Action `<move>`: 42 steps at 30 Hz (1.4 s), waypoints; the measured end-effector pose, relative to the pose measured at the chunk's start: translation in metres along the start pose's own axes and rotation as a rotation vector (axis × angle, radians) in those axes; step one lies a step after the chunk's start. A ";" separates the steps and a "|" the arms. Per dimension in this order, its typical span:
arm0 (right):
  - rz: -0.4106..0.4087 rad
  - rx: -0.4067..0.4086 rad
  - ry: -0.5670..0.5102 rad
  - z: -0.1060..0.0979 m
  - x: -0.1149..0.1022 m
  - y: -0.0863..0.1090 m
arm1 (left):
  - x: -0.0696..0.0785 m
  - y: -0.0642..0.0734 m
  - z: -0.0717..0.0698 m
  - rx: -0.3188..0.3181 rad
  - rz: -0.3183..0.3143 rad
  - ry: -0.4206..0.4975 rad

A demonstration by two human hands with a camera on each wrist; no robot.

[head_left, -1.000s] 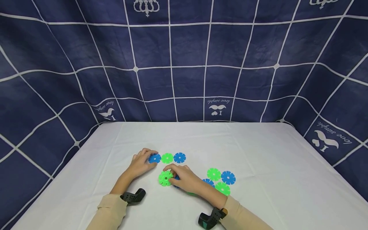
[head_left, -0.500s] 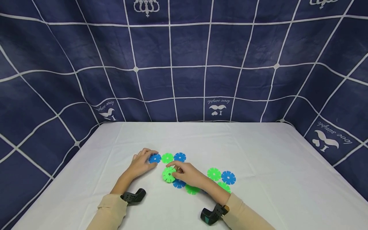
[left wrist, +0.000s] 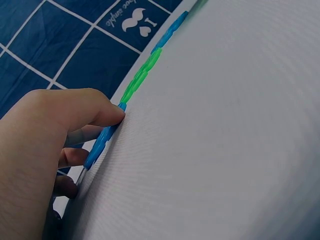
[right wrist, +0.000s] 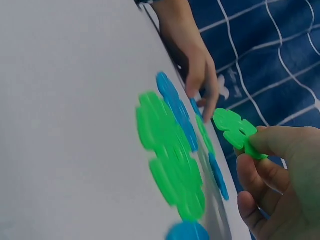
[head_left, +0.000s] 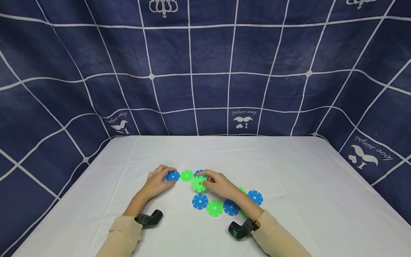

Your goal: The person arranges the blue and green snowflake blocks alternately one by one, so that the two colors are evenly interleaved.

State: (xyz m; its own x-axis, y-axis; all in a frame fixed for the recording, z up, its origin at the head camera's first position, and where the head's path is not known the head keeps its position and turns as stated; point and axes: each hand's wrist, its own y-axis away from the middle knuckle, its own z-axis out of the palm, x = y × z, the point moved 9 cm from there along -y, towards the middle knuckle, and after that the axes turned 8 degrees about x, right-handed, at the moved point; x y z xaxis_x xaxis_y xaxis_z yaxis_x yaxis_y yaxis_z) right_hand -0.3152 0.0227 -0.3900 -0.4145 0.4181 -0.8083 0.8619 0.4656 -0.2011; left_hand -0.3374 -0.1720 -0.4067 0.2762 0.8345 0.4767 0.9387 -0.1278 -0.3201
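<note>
Navy cloth with white grid lines [head_left: 212, 51] hangs along the left side, across the back and down the right side of a white-covered table [head_left: 154, 150]. At left, a beige sleeve [head_left: 122, 237] and a black wrist device [head_left: 148, 218] lead to the left hand [head_left: 158, 181]. Its thumb and index finger pinch opposite edges of a blue notched disc [head_left: 173, 176], which lies on the table. Next along the same row comes a green notched disc [head_left: 187, 176], then a second blue disc [head_left: 199, 172], partly covered by the right fingers; whether the three interlock cannot be told.

In front of that second blue disc, the right hand [head_left: 219, 184] pinches another green disc [head_left: 198, 184] between thumb and fingers; the right wrist view shows it raised off the table. Nearer the person, a blue flower-shaped disc [head_left: 200, 202], a green flower-shaped disc [head_left: 214, 208] and a third such piece, a blue one [head_left: 230, 207], lie side by side. Two more green discs are mostly hidden by the right forearm [head_left: 246, 205]. Furthest right among the pieces lies a blue eight-petalled disc [head_left: 255, 197]; the right sleeve [head_left: 279, 233] runs to the bottom edge.
</note>
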 end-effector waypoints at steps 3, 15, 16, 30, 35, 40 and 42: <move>0.028 0.041 -0.004 -0.011 0.009 -0.002 | 0.000 0.000 0.000 0.001 0.000 0.002; 0.140 0.258 0.015 -0.044 0.044 -0.004 | -0.002 0.000 0.001 0.006 0.007 0.007; 0.144 0.268 0.020 -0.045 0.045 -0.004 | -0.002 -0.001 0.002 0.002 0.004 0.007; 0.151 0.355 0.205 -0.050 0.058 -0.003 | 0.000 0.000 -0.001 0.006 0.002 -0.002; 0.151 0.345 0.212 -0.049 0.056 -0.002 | 0.001 0.000 -0.001 0.011 0.008 -0.004; 0.110 0.306 0.265 -0.046 0.054 -0.002 | 0.001 0.000 -0.001 0.007 0.005 -0.002; 0.087 0.290 0.300 -0.044 0.053 -0.002 | 0.000 0.000 -0.001 0.003 0.004 -0.004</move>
State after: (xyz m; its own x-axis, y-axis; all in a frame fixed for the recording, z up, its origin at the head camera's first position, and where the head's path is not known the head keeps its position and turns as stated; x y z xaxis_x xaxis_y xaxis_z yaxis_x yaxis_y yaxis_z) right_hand -0.3516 0.0785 -0.4076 -0.3664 0.6743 -0.6411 0.9261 0.1977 -0.3213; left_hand -0.3370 -0.1720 -0.4062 0.2787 0.8362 0.4723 0.9372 -0.1294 -0.3239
